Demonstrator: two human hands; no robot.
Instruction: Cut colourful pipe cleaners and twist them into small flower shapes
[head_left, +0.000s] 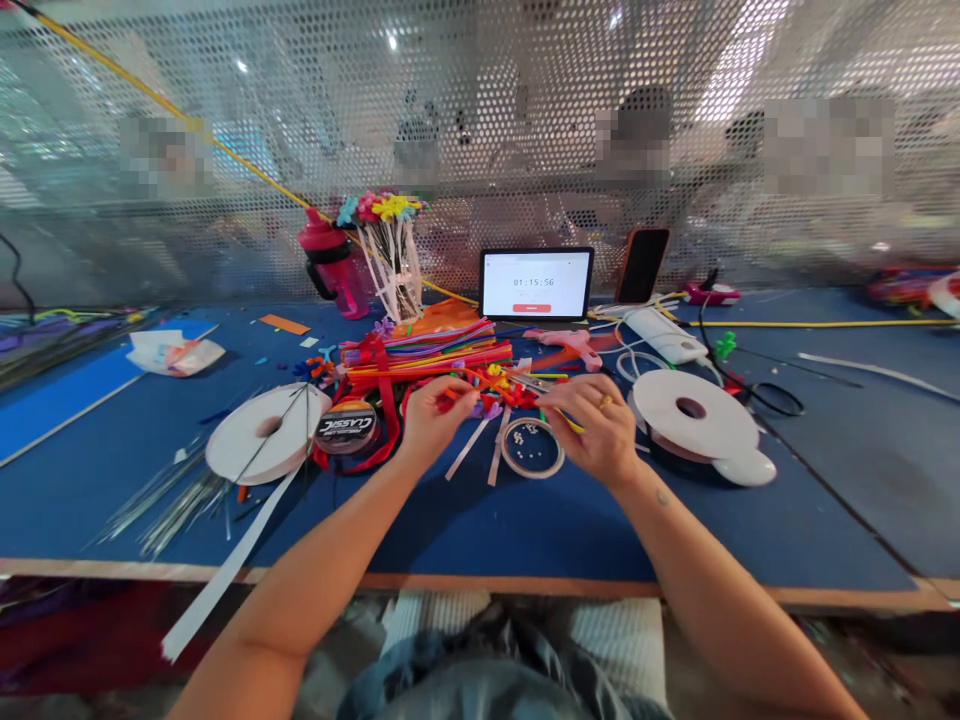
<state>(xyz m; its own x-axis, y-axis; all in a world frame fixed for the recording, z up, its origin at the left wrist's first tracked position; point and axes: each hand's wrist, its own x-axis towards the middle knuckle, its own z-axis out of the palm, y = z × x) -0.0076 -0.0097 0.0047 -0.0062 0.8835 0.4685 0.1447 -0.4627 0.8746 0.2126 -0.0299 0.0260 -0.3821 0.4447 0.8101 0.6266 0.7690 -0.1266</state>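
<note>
My left hand [439, 415] is closed in a pinch, with a bit of red pipe cleaner [452, 394] showing at its fingertips. My right hand [600, 420] is wrapped round scissors; their metal blades [529, 383] point left, and the fingers cover most of the handles. Between and beyond both hands lies a bundle of colourful pipe cleaners [427, 358], with small yellow, purple and red pieces beside it. Just below the blades is a tape ring [533, 474] with small white bits inside it. Two short pale strips [466, 450] lie left of the ring.
White ribbon rolls [251, 450] [697, 400] flank the hands. Behind stand a pink bottle [337, 270], a bunch of pipe-cleaner flowers [394, 250], a tablet [535, 285] and a phone [642, 266]. A pink glue gun [574, 345], cables and thin wires [187, 510] lie about.
</note>
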